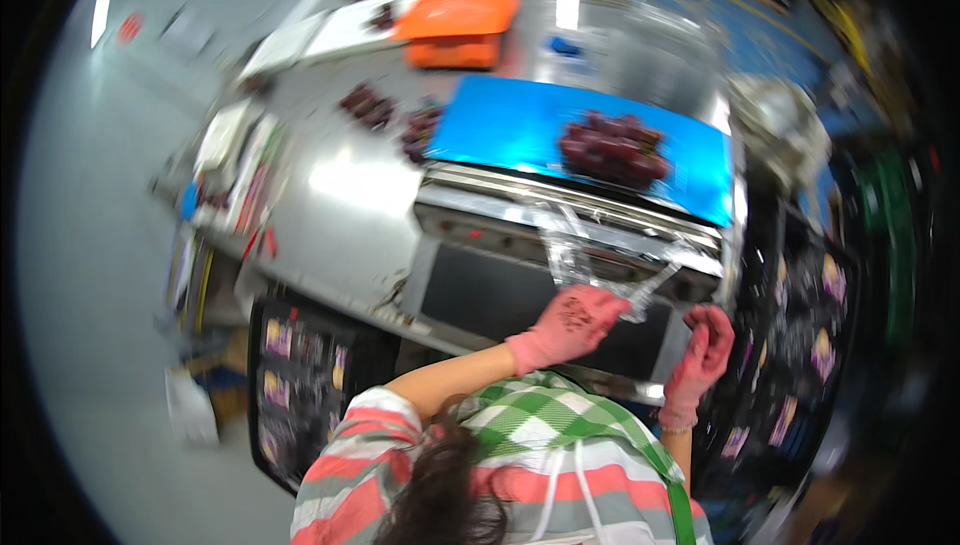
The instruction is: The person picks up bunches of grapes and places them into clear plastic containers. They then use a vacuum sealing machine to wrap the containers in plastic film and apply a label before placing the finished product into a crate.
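My left hand (574, 323), in a pink glove, is closed on crumpled clear plastic film (568, 252) that stretches toward the front bar of a metal wrapping machine (480, 203). To its right, my right hand (701, 350), also pink-gloved, is raised with loosely curled fingers and nothing visible in it. Beneath my hands lies the machine's dark flat plate (480, 293). Beyond the bar, a bunch of dark red grapes (615, 151) rests on a bright blue surface (502, 121). Motion blur softens the details.
An orange scale (457, 23) stands at the back of the steel table (337, 222). Smaller grape bunches (367, 106) lie left of the blue surface. Black crates with labelled packs flank me, one at left (300, 387) and another at right (795, 350). White trays (360, 23) line the far edge.
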Tool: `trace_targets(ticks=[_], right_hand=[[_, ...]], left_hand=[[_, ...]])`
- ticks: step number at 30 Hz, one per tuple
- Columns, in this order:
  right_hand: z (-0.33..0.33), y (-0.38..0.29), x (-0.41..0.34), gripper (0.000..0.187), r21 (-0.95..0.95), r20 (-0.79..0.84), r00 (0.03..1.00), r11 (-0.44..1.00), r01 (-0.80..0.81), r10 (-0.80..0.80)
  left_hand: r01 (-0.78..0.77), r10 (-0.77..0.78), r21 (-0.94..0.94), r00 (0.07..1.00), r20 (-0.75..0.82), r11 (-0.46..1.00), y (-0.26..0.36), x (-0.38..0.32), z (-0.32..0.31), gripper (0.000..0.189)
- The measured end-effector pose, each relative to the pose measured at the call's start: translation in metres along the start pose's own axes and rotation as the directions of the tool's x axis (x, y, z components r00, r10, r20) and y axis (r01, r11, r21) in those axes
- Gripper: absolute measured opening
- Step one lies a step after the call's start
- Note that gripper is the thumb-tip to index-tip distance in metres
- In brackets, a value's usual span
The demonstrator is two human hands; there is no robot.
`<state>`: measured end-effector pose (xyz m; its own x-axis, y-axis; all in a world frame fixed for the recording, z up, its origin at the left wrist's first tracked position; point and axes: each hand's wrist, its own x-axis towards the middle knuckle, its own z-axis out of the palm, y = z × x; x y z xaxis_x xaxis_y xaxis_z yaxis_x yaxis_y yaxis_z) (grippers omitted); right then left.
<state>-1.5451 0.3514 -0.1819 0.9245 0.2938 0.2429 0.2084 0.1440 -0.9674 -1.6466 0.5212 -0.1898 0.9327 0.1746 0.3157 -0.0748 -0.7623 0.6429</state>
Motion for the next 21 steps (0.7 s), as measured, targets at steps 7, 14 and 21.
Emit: trace_targets(ticks=[7,14,21], right_hand=[[0.068,-0.010,0.020,0.021,0.060,0.546,0.835,0.997,0.038,-0.065],[0.154,-0.028,-0.003,0.017,0.107,0.890,0.439,0.993,0.057,-0.121],[0.238,-0.041,-0.058,0.027,0.101,0.962,0.194,0.914,0.393,-0.190]], left_hand=[[0.345,-0.403,-0.337,0.908,-0.116,0.876,0.008,-0.034,0.016,0.018],[0.444,-0.776,-0.830,0.630,0.020,0.339,0.011,-0.129,-0.034,0.012],[0.332,-0.960,-0.928,0.271,-0.077,0.168,0.024,-0.239,-0.053,0.014]])
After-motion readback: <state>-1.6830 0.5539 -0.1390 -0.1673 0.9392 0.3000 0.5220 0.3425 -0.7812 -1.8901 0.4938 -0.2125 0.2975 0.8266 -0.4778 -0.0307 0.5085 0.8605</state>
